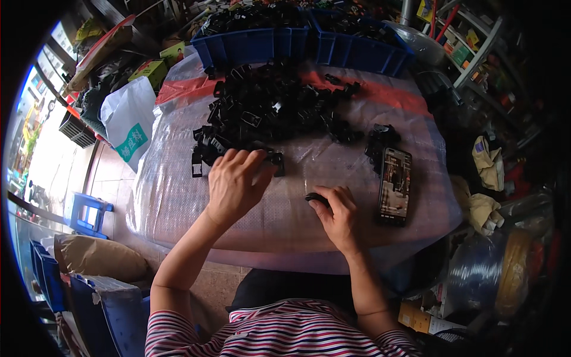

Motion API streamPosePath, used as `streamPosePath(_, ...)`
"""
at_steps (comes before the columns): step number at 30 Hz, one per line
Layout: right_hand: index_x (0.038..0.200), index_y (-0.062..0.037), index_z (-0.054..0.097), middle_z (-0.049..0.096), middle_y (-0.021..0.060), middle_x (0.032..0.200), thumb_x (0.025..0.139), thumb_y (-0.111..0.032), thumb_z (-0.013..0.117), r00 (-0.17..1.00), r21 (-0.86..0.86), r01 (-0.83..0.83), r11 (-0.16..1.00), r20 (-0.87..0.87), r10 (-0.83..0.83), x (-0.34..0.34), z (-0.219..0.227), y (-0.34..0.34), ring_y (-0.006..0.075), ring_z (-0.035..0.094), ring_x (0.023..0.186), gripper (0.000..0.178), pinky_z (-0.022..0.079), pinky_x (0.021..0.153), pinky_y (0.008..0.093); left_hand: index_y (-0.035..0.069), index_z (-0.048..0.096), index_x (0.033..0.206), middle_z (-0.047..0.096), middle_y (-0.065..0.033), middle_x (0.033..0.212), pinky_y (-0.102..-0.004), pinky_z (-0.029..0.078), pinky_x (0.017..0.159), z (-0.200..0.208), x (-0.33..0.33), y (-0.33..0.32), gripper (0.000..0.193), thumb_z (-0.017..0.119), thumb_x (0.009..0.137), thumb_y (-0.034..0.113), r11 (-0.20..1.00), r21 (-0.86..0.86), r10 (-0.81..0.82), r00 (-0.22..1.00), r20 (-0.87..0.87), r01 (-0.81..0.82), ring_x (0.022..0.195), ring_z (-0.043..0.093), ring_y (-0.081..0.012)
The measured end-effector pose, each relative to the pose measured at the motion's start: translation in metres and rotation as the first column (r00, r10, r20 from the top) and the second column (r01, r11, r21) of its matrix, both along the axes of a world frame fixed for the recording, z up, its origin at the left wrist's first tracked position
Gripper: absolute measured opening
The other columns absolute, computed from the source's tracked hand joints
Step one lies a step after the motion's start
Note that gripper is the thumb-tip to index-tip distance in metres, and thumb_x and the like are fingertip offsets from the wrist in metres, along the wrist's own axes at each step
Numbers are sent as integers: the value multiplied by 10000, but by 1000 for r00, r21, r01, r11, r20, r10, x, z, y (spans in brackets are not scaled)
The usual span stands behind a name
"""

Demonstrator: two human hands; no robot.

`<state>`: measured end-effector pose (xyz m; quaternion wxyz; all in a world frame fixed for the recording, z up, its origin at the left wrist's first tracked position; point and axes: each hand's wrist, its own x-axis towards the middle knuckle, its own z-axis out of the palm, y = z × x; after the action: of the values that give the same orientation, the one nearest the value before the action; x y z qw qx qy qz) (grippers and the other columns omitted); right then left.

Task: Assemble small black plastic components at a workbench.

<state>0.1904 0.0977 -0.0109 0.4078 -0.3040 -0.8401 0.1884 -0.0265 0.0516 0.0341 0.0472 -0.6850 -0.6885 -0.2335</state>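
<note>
A large heap of small black plastic parts [267,107], buckle-like in shape, lies on the plastic-covered work surface [285,214]. My left hand [233,181] rests at its near left edge, over a smaller cluster of these parts [208,146]. Its fingers are bent and the thumb stands apart from them; the fingertips are partly lost against the black. To the right, closer to me, my right hand [338,217] pinches one small black plastic part [315,197] between thumb and fingers, just above the sheet.
Two blue crates [253,50] of black parts stand along the far edge. A lit phone [395,185] lies at the right beside a small group of black parts [378,143]. A white bag [129,116] leans at the left; a blue stool [88,214] stands on the floor.
</note>
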Motion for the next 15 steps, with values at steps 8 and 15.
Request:
streamPosePath(8, 884, -29, 592, 612, 92, 805, 810, -101, 658, 998, 85, 63, 994, 4, -63, -4, -2, -1, 271, 589, 722, 122, 474, 620, 348, 84, 565, 1030, 599, -88, 779, -372, 485, 619, -36, 13, 26, 287, 626, 794, 235, 996, 12, -91, 986, -140, 94, 726, 606, -263)
streamPosePath(15, 865, -28, 563, 585, 125, 788, 858, -119, 593, 982, -19, 147, 989, 120, -143, 5, 6, 19, 315, 591, 705, 96, 461, 587, 356, -8, 491, 1205, 632, -51, 896, -269, 462, 689, -7, 29, -36, 510, 715, 769, 136, 932, 30, 45, -196, 980, 362, 946, 616, -220)
